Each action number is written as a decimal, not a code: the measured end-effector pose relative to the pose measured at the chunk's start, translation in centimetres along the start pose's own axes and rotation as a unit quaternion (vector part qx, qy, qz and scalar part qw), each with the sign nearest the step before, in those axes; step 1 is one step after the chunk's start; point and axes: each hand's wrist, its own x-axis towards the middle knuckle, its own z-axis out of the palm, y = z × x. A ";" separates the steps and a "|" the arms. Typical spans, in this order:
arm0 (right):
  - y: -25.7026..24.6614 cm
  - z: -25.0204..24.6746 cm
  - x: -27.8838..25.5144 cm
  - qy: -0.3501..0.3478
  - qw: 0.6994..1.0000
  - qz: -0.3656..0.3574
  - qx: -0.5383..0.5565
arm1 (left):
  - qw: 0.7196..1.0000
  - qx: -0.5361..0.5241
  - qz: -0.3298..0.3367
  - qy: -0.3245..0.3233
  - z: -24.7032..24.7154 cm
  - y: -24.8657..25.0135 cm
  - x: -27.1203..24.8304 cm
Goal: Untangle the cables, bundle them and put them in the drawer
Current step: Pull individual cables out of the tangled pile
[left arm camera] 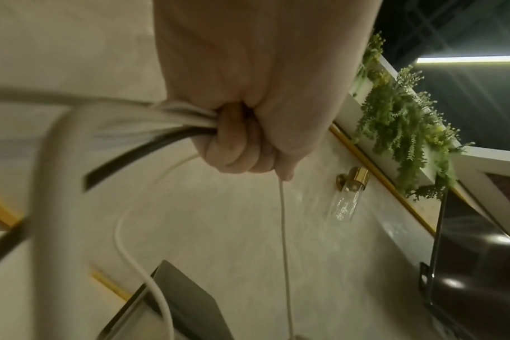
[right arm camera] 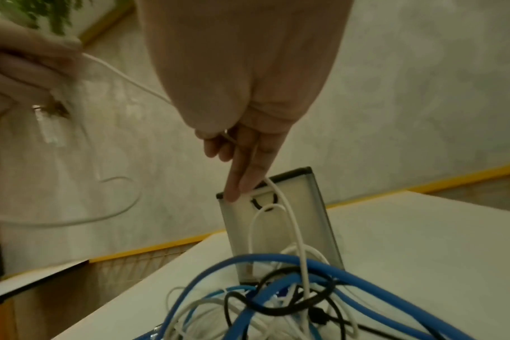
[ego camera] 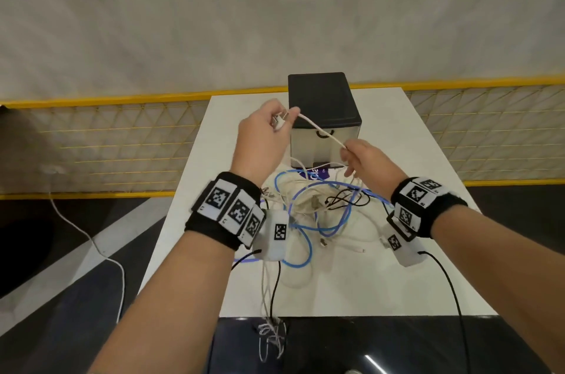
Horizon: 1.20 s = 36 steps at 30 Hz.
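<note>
White tabletop (ego camera: 397,266) fills the middle of our head view, with a yellow mesh fence behind it and a black-topped drawer unit (ego camera: 324,116) at its far edge, about twelve o'clock from us. We hold one thin white cable (ego camera: 321,131) raised over the table: our left hand (ego camera: 260,141) is closed around its plug end, our right hand (ego camera: 363,159) pinches it further along, remaining fingers loosely extended. That span runs from ten o'clock down to four o'clock, crossing in front of the drawer face. From the right hand the cable drops into the tangle (ego camera: 318,205) of blue, white and black leads lying at six o'clock beneath both hands. We judge the right hand is nearer the knot, so freeing the line turns on drawing it up and away from there. Our left wrist camera shows the fist gripping several strands, including a dark one, hidden in the head view; the right wrist camera shows the white line threading down through the blue loops.
</note>
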 end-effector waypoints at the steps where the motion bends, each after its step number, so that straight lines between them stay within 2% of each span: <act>1: 0.0 0.0 0.0 0.006 1.000 -0.005 0.003 | 1.000 0.002 -0.001 0.005 -0.5 -0.1 0.1; 5: -0.8 -1.2 0.9 0.096 0.994 -0.044 -0.024 | 0.999 -0.007 -0.024 0.039 -1.7 -1.4 0.0; 7: -0.7 -2.1 1.6 0.123 0.990 -0.034 -0.060 | 0.998 -0.013 -0.024 0.063 -2.3 -1.6 -0.3; 10: 0.4 -2.8 2.2 0.088 0.993 0.045 -0.070 | 0.992 -0.040 -0.020 0.117 -3.4 -1.7 -0.8; 12: 0.6 -3.0 1.9 0.065 0.994 0.080 -0.032 | 0.989 -0.046 -0.040 0.134 -4.0 -2.1 -0.7; 15: -1.4 -3.5 0.7 0.056 0.995 0.063 0.053 | 0.991 -0.023 -0.076 0.106 -4.2 -3.2 -0.9; 18: -4.6 -3.4 -1.2 -0.016 0.994 0.023 0.105 | 0.992 -0.014 -0.103 0.076 -4.2 -4.3 -2.0; 20: -6.0 -2.6 -2.8 -0.091 0.989 0.019 0.118 | 0.993 -0.016 -0.108 0.042 -4.3 -4.5 -2.8; 23: -7.1 -0.2 -5.5 -0.209 0.970 0.025 0.118 | 0.996 -0.001 -0.083 -0.045 -4.3 -4.3 -3.8; 27: -7.9 4.5 -9.2 -0.376 0.922 0.030 0.088 | 0.981 0.029 -0.077 -0.178 -4.4 -4.3 -5.7; 29: -7.8 7.2 -11.1 -0.438 0.896 0.031 0.059 | 0.963 0.054 -0.072 -0.255 -4.8 -4.4 -7.0; 32: -7.6 9.6 -13.0 -0.515 0.854 0.008 -0.074 | 0.919 0.048 -0.100 -0.378 -5.7 -4.1 -8.8; 34: -7.1 9.3 -13.1 -0.544 0.828 0.037 -0.135 | 0.894 0.016 -0.139 -0.426 -6.5 -3.7 -9.5; 36: -6.9 8.2 -12.4 -0.538 0.826 0.068 -0.153 | 0.885 -0.028 -0.149 -0.440 -7.3 -3.4 -9.6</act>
